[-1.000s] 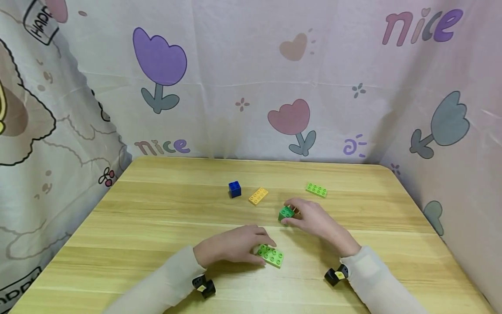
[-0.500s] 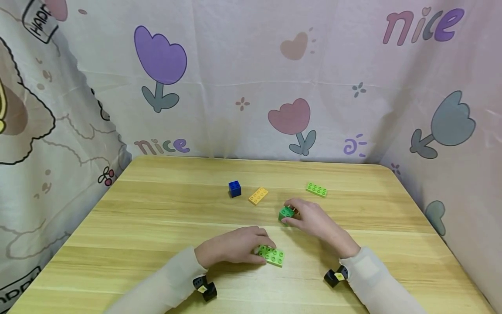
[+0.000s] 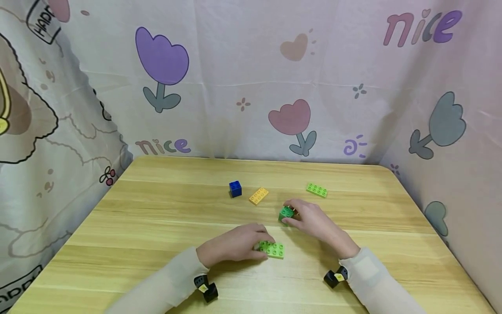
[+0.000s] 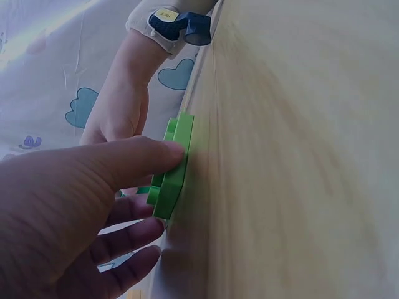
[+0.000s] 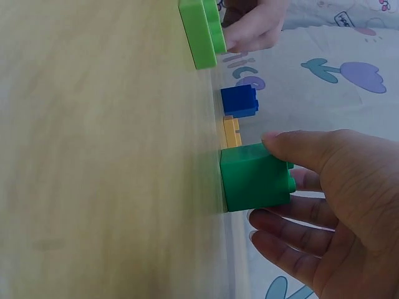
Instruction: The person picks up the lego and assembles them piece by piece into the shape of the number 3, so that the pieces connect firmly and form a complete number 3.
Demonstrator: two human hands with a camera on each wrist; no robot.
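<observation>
Altogether five bricks lie on the table (image 3: 157, 218): left hand (image 3: 231, 245) pinching one of two light green plates (image 3: 272, 249), right hand (image 3: 311, 219) gripping the dark green cube (image 3: 286, 213), one blue cube (image 3: 235, 189), one yellow plate (image 3: 258, 196), "nice" printed on the curtain (image 3: 162, 147)

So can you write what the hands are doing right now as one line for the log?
left hand holds light green plate on table | right hand grips green cube | blue cube, yellow plate untouched

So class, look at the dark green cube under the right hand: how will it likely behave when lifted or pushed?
The dark green cube looks like rigid moulded plastic, so it should stay stiff in the right hand. It sits flat on the table, so a push would probably slide it, not roll it. Its glossy faces may be a little slippery, and it seems light for its size.
</observation>
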